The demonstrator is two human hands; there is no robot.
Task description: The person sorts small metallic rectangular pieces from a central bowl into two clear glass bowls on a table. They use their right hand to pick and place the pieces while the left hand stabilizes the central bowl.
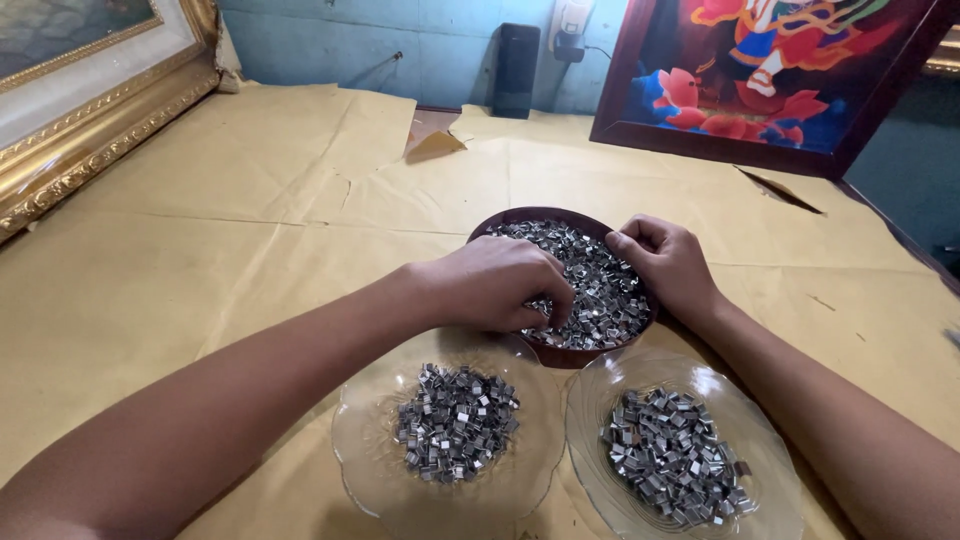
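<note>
While both our hands work at the far dark brown bowl (pixel 520 221), our left hand (pixel 497 283) curls down into its heap of small silver metal clips (pixel 600 290), fingertips pinched among them, though we cannot tell whether any clip is caught. Our right hand (pixel 668 262) rests on the bowl's right rim, fingers loosely bent against it. Nearer to us sit two clear glass plates, the left plate (pixel 365 455) and the right plate (pixel 775 440), each holding its own pile of clips, on tan paper (pixel 250 230).
</note>
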